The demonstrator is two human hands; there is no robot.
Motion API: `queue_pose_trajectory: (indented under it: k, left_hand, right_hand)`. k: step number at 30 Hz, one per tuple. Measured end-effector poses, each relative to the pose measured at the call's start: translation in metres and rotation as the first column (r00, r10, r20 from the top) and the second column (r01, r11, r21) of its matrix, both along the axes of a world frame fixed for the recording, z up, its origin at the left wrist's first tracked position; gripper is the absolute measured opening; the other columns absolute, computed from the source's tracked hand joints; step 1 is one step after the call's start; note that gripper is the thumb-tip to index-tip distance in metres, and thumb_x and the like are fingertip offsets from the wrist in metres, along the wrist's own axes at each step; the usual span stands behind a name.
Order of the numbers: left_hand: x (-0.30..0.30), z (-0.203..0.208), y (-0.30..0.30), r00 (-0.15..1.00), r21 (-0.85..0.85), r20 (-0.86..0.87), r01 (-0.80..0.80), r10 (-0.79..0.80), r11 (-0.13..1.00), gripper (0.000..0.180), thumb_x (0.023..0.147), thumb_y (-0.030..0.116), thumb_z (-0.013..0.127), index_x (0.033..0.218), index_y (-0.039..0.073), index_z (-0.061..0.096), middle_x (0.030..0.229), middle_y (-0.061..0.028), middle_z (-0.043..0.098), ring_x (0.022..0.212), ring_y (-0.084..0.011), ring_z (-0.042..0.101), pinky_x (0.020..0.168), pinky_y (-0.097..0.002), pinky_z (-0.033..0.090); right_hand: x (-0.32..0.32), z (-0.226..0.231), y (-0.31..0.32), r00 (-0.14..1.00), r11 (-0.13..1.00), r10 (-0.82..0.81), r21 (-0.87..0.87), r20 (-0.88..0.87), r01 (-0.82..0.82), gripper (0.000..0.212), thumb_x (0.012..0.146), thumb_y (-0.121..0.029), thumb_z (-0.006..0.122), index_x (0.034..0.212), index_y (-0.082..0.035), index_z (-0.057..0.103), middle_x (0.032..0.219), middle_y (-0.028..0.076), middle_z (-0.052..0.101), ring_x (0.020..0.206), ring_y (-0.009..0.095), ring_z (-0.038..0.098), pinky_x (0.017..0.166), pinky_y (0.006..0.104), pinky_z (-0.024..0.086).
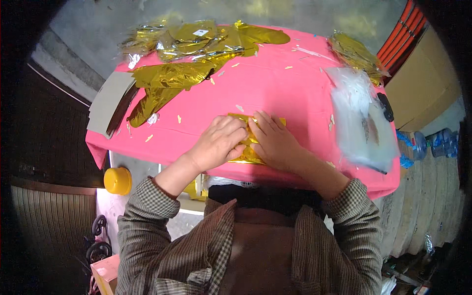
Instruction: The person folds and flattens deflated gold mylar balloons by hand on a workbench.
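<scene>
A folded gold foil balloon [249, 155] lies flat near the front edge of the pink-covered table [282, 78]. My left hand [221, 139] rests on its left side, fingers bent and thumb tucked in against the foil. On the other side, my right hand [276, 140] lies with its fingers stretched over the foil. The two hands almost meet at the middle, and they hide much of the balloon. Further back on the left, another flat gold foil balloon [172, 77] is spread out unfolded.
Several wrapped gold foil balloons [196, 42] lie along the back left, another packet [356, 51] at the back right. Clear plastic bags [366, 125] cover the right side. Grey card sheets [111, 104] sit at the left edge. A yellow tub [117, 181] stands below.
</scene>
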State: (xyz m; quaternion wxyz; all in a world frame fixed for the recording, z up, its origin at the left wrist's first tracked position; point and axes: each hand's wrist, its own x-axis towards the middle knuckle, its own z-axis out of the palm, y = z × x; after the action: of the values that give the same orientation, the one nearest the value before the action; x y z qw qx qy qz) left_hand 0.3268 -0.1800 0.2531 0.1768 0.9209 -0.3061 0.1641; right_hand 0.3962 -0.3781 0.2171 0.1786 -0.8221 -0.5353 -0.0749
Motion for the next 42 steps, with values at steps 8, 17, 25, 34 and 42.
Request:
queue_pose_trajectory:
  k: [8, 17, 25, 34, 42]
  left_hand:
    - [-0.004, 0.001, -0.001, 0.997, -0.051, -0.062, -0.055, 0.052, 0.997, 0.027, 0.071, 0.014, 0.067, 0.091, 0.006, 0.052, 0.099, -0.0091, 0.052, 0.099, -0.0292, 0.049, 0.088, -0.0404, 0.038]
    - [-0.001, -0.002, 0.030, 0.933, -0.441, -0.177, -0.359, 0.312, 0.823, 0.014, 0.080, 0.001, 0.059, 0.094, 0.001, 0.062, 0.095, -0.0129, 0.061, 0.094, -0.0294, 0.058, 0.084, -0.0362, 0.046]
    - [0.026, -0.011, 0.037, 0.899, -0.403, -0.352, -0.398, 0.262, 0.825, 0.016, 0.086, 0.003, 0.057, 0.100, -0.001, 0.064, 0.096, -0.0122, 0.064, 0.091, -0.0229, 0.063, 0.079, -0.0299, 0.050]
    - [0.040, 0.003, 0.045, 0.967, -0.212, -0.249, -0.102, 0.047, 0.972, 0.014, 0.078, 0.006, 0.063, 0.091, 0.003, 0.066, 0.090, -0.0113, 0.064, 0.085, -0.0305, 0.062, 0.076, -0.0367, 0.051]
    - [0.046, 0.010, 0.043, 0.999, 0.053, -0.046, 0.024, -0.022, 0.998, 0.018, 0.075, 0.010, 0.068, 0.093, 0.007, 0.068, 0.093, -0.0076, 0.066, 0.086, -0.0257, 0.062, 0.077, -0.0360, 0.051]
  right_hand:
    - [-0.005, 0.000, -0.001, 1.000, 1.000, -0.017, -0.012, 0.020, 0.017, 0.059, 0.084, -0.023, 0.052, 0.131, 0.009, 0.036, 0.138, 0.028, 0.033, 0.131, 0.039, 0.030, 0.110, 0.0485, 0.021]
    - [-0.005, 0.002, -0.002, 0.999, 0.998, -0.037, -0.049, -0.021, 0.036, 0.061, 0.085, -0.028, 0.051, 0.132, 0.008, 0.036, 0.137, 0.028, 0.033, 0.132, 0.038, 0.029, 0.111, 0.0475, 0.020]
    - [-0.008, 0.003, 0.000, 0.997, 0.996, -0.072, -0.051, -0.040, 0.069, 0.060, 0.084, -0.028, 0.052, 0.132, 0.005, 0.037, 0.138, 0.025, 0.033, 0.133, 0.035, 0.029, 0.111, 0.0472, 0.020]
    - [-0.006, 0.005, -0.002, 0.995, 0.997, -0.071, -0.049, -0.069, 0.067, 0.061, 0.085, -0.030, 0.051, 0.132, 0.006, 0.036, 0.140, 0.023, 0.034, 0.134, 0.035, 0.028, 0.112, 0.0463, 0.018]
    - [-0.007, 0.006, -0.002, 0.994, 0.998, -0.061, -0.041, -0.093, 0.057, 0.064, 0.086, -0.031, 0.051, 0.135, 0.006, 0.032, 0.139, 0.024, 0.034, 0.134, 0.035, 0.027, 0.112, 0.0464, 0.017]
